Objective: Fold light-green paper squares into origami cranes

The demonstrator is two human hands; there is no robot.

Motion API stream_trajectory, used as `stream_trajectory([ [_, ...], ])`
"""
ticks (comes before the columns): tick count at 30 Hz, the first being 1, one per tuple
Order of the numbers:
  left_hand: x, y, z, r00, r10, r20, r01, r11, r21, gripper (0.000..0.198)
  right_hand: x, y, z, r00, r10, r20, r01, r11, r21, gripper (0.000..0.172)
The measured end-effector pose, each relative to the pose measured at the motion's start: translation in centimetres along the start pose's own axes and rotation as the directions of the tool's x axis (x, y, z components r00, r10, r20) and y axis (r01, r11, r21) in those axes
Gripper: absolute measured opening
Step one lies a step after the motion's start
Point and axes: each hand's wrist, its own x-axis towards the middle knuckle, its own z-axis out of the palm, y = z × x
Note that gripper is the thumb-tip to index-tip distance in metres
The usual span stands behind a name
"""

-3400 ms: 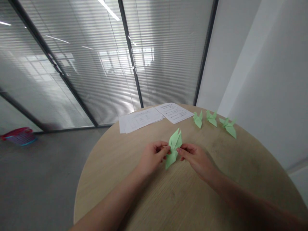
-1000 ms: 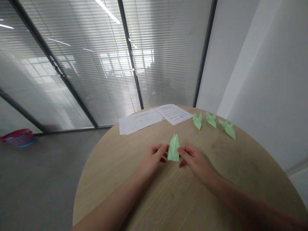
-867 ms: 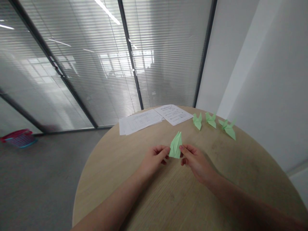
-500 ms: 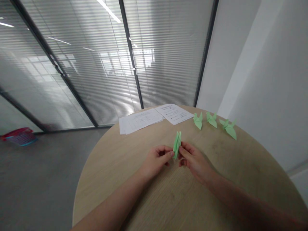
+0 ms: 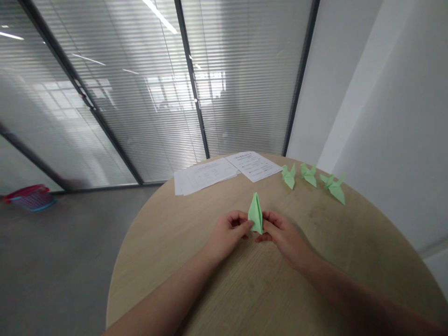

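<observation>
A piece of folded green paper (image 5: pixel 255 214) stands upright between my hands, its narrow tip pointing up and its layers slightly parted on the right. My left hand (image 5: pixel 231 232) pinches its lower left side, thumb in front. On the other side, my right hand (image 5: pixel 280 232) has its thumb and fingers closed at the right edge; the fingertips behind the paper are partly hidden. Three green origami cranes, a left one (image 5: pixel 289 177), a middle one (image 5: pixel 309 175) and a right one (image 5: pixel 334 187), sit farther back to the right.
The round wooden table (image 5: pixel 168 233) carries printed sheets (image 5: pixel 210 176) and another printed page (image 5: pixel 252 165) at its far side. A red and blue basket (image 5: pixel 31 198) stands on the floor at left. Glass partitions with blinds and a white wall lie beyond the table.
The folded green paper has turned from nearly edge-on to showing a broad, pointed face. My right fingers have shifted slightly at its edge; the cranes and sheets stay put.
</observation>
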Motion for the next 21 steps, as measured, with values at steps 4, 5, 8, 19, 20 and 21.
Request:
stream_trajectory([
  [4, 0.17, 0.08, -0.31, 0.999, -0.002, -0.043, 0.004, 0.999, 0.041, 0.031, -0.1, 0.31, -0.01, 1.0, -0.015, 0.01, 0.015, 1.0, 0.009, 0.036],
  [5, 0.19, 0.11, -0.38, 0.999, 0.005, -0.044, -0.002, 0.998, 0.056, 0.029, -0.09, 0.41, -0.03, 1.0, -0.021, 0.02, 0.021, 1.0, 0.002, 0.037],
  [8, 0.22, 0.16, -0.47, 0.997, 0.04, -0.061, -0.034, 0.995, 0.095, 0.023, -0.03, 0.63, -0.07, 0.997, -0.034, 0.07, 0.034, 0.999, -0.008, 0.039],
  [19, 0.15, 0.48, -0.06, 0.991, 0.121, -0.056, -0.126, 0.987, -0.104, 0.03, -0.12, 0.23, -0.19, 0.992, -0.014, 0.123, 0.013, 1.0, 0.009, 0.037],
  [20, 0.15, 0.48, -0.03, 0.99, 0.126, -0.059, -0.132, 0.985, -0.109, 0.03, -0.1, 0.27, -0.22, 0.992, -0.015, 0.127, 0.014, 1.0, 0.015, 0.035],
  [21, 0.13, 0.47, -0.02, 0.989, 0.132, -0.062, -0.138, 0.985, -0.105, 0.029, -0.06, 0.35, -0.26, 0.992, -0.021, 0.126, 0.019, 1.0, 0.019, 0.034],
])
